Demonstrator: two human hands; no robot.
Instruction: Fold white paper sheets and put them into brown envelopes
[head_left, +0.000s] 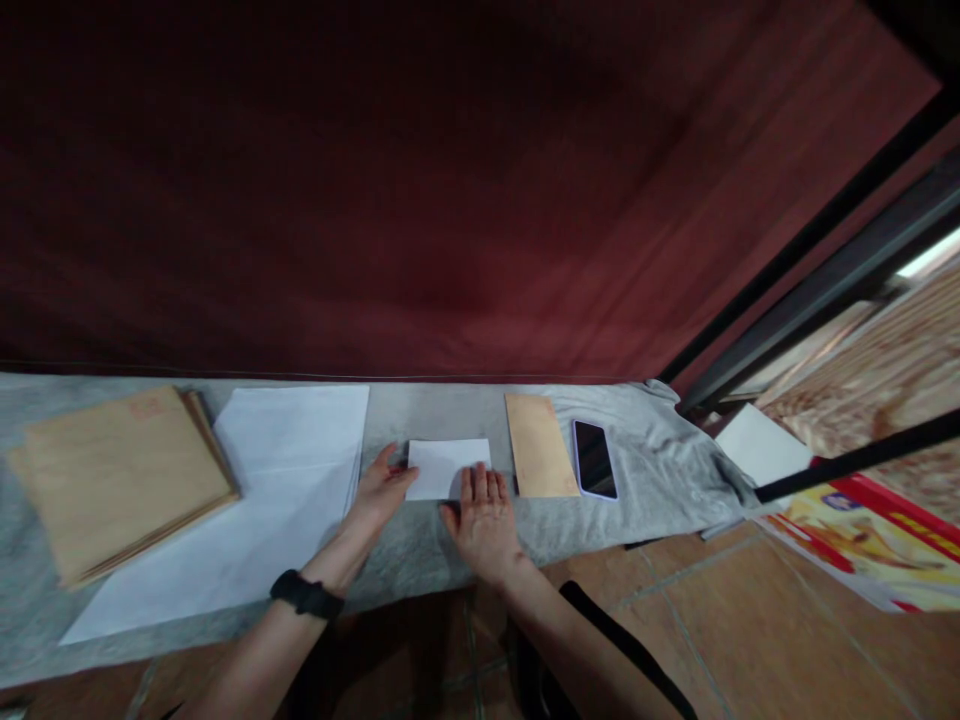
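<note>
A small white folded sheet of paper (442,468) lies flat on the grey cloth in front of me. My left hand (382,485) is at its left edge, fingers apart, with a fingertip touching that edge. Across the paper's lower right part rests my right hand (484,515), palm down with the fingers stretched out. Just right of it lies a brown envelope (541,446), and beside that a phone (595,459) with a dark screen. Left of my left hand are large white sheets (300,480), partly covered by a stack of brown envelopes (135,475).
The grey cloth (420,550) covers a narrow surface backed by a dark red curtain (375,250). Dark metal bars (817,230) slant at the right. A red and yellow printed box (877,530) stands on the tiled floor (720,620) there.
</note>
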